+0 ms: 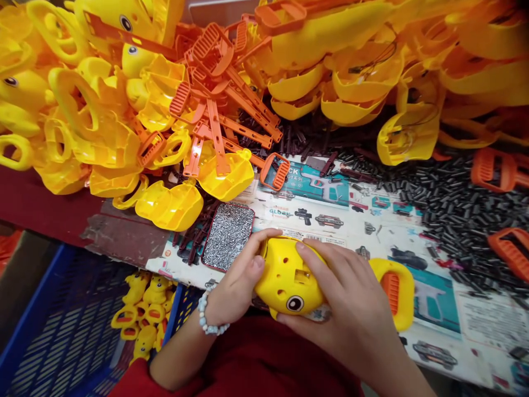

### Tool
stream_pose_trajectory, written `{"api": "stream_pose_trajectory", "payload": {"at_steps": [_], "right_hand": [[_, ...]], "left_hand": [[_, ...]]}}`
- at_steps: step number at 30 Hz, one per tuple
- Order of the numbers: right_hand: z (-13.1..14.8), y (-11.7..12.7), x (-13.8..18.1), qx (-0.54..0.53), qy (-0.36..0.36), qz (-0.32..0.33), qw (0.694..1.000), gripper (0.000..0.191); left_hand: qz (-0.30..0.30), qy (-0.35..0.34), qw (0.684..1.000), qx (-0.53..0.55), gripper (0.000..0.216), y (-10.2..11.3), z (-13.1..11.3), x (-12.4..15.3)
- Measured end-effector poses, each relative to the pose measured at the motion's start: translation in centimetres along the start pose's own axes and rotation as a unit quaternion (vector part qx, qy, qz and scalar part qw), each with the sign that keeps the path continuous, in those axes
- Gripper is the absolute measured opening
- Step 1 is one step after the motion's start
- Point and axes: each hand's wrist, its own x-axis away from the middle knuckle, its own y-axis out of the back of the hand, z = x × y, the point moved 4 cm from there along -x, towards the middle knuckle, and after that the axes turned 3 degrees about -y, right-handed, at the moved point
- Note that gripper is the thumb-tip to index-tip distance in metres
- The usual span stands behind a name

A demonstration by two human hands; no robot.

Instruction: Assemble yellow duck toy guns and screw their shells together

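Note:
A yellow duck-shaped toy with an eye, small holes and an orange-lined handle lies near the table's front edge. My left hand, with a bead bracelet on the wrist, grips the toy's left side with bent fingers. My right hand lies over and under its right side, fingers wrapped around the body. Just behind the left hand sits a small red-rimmed tray of tiny metal screws.
Heaps of yellow duck shells and orange plastic parts fill the back of the table. Small black pins spread at the right over printed cardboard. A blue crate at lower left holds finished ducks.

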Motion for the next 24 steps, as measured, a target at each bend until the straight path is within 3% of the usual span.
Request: {"api": "stream_pose_trajectory", "payload": {"at_steps": [6, 13, 19, 24], "right_hand": [[-0.14, 0.37, 0.08, -0.044, -0.006, -0.036, 0.998, 0.044], [-0.01, 0.23, -0.01, -0.041, -0.009, -0.041, 0.998, 0.044], [-0.15, 0.05, 0.25, -0.02, -0.004, -0.032, 0.999, 0.046], [0.04, 0.16, 0.58, -0.009, 0.004, -0.027, 1.0, 0.043]], "left_hand": [[0.015, -0.065, 0.99, -0.123, 0.049, 0.05, -0.77, -0.27], [0.022, -0.064, 0.991, -0.114, 0.051, 0.37, -0.44, -0.58], [0.026, -0.026, 0.993, -0.113, 0.066, 0.17, -0.85, -0.91], [0.025, -0.022, 0.998, -0.046, 0.065, 0.01, -0.46, -0.7]]}}
